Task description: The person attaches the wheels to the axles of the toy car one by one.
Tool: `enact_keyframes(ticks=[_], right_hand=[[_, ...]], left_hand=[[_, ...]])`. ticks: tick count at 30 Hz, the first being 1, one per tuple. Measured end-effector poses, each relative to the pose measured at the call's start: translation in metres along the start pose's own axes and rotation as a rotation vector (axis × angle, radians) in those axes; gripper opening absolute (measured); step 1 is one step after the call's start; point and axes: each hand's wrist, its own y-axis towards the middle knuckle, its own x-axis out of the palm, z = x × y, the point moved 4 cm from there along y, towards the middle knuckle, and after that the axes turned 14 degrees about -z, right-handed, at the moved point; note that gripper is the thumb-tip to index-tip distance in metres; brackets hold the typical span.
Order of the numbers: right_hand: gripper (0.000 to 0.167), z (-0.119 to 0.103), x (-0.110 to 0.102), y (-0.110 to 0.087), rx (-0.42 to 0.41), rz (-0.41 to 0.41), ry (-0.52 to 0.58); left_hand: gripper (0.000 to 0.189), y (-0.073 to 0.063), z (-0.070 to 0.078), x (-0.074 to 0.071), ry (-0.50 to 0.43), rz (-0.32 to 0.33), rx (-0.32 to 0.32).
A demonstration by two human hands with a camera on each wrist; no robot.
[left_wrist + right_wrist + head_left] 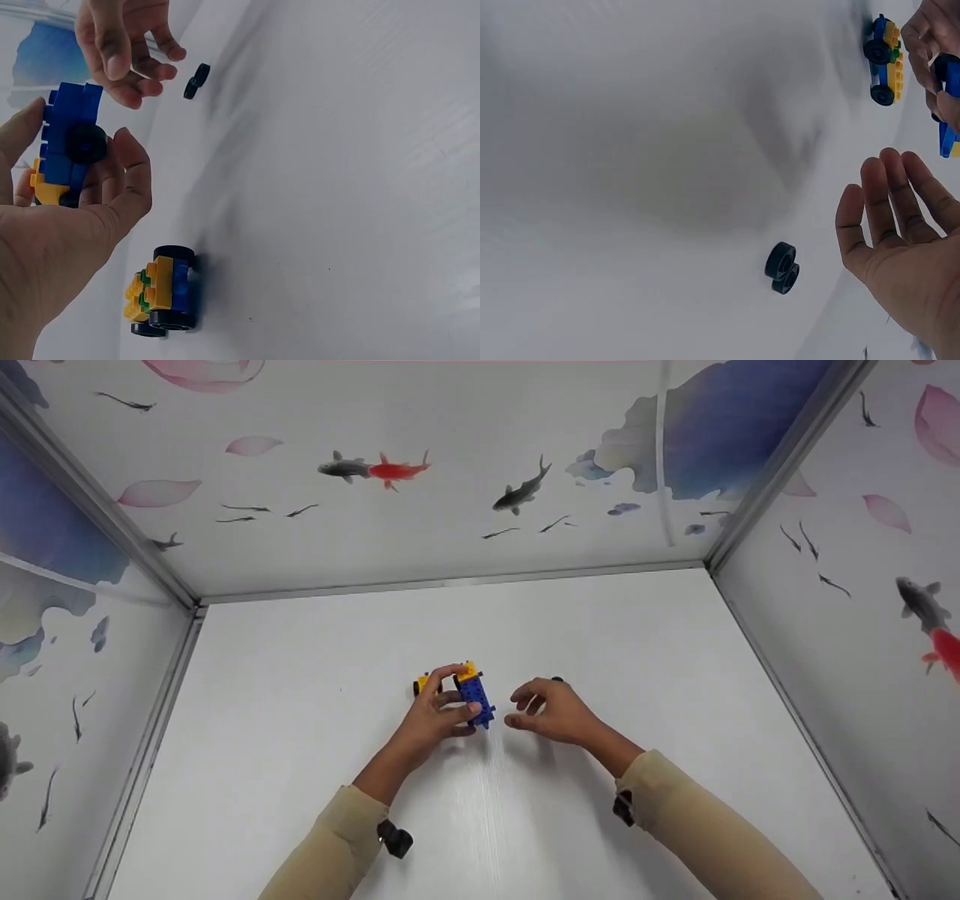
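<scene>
My left hand (431, 718) grips a blue and yellow toy brick car (474, 699) by its sides, raised above the white table. In the left wrist view the car's blue body (71, 112) shows studs along one side and a black wheel (87, 142) near the fingertips. To the right of the car, my right hand (559, 712) hovers with loosely bent fingers and nothing in its grasp. Two small black wheels (782, 264) lie together on the table beside the right hand; the head view shows only a bit of them behind it.
A second toy car (169, 289), with yellow, green and blue bricks on black wheels, stands on the table beyond the left hand. White panels (450, 532) printed with fish and petals enclose the table (315, 660) at the back and both sides.
</scene>
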Motion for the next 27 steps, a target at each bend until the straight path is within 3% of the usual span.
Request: enact_keyframes(ticks=[5,12,19,27], right_hand=[[0.033,0.02,-0.013,-0.003,0.033,0.089,-0.042],[0.036,0.047,-0.026,-0.005,0.06,0.161,-0.213],[0.048,0.059,-0.028,-0.01,0.134,0.125,-0.365],[0.041,0.061,-0.029,-0.013,0.151,0.147,-0.48]], left_hand=[[0.076,-0.001,0.0,0.0,-0.032,0.006,0.005],[0.076,-0.004,0.0,-0.001,-0.044,0.007,-0.005],[0.077,-0.006,-0.001,-0.001,-0.074,0.002,-0.01],[0.076,-0.005,-0.002,-0.001,-0.084,0.003,-0.003]])
